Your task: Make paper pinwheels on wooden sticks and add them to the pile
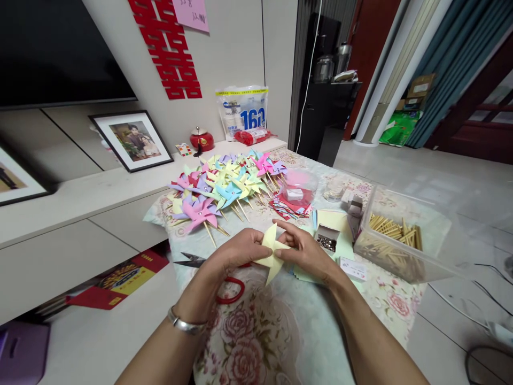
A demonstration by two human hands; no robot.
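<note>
My left hand (236, 252) and my right hand (306, 251) together hold a pale yellow paper pinwheel (272, 255) above the floral tablecloth (256, 331). The fingertips of both hands pinch its folded points near the centre. A silver bracelet sits on my left wrist. Red-handled scissors (224, 289) lie under my left hand. A small open box of metal pins (327, 241) rests just right of my right hand on light paper squares (334, 220).
A pile of finished coloured pinwheels on sticks (224, 187) covers the far left of the table. A clear bin of wooden sticks (395, 235) stands at right. A clear round tub (298, 187) sits over red paper. Framed photos lean on the TV cabinet at left.
</note>
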